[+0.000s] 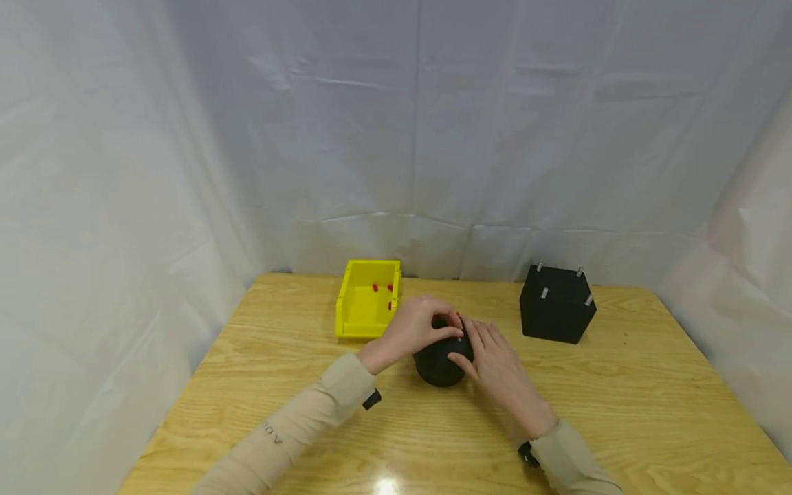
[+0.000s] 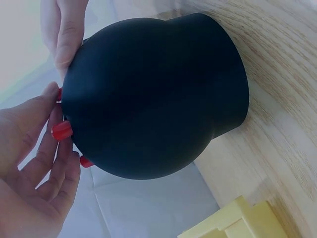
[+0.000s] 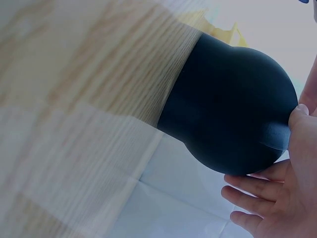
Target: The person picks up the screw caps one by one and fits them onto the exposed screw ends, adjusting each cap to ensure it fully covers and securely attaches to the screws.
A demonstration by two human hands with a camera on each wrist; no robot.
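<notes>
White sheeting backs our wooden surface [image 1: 619, 385]. At frame centre, our left hand [image 1: 416, 328] and right hand [image 1: 495, 368] cup the black rounded pot [image 1: 438, 363], hiding its top. Left fingertips pinch small red pegs [image 2: 62, 130]; their number is unclear.

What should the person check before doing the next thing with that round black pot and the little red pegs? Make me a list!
1. Round black pot stands on the wooden table: ok.
2. Left hand rests on the pot's top: ok.
3. Right hand steadies the pot's side with straight fingers: ok.
4. Small red pegs sit at the pot's top by the left hand's fingers: ok; how firmly they sit, cannot tell.
5. Yellow plastic bin holds more red pegs close by: ok.
6. Black cube with metal pins stands apart from both hands: ok.
</notes>
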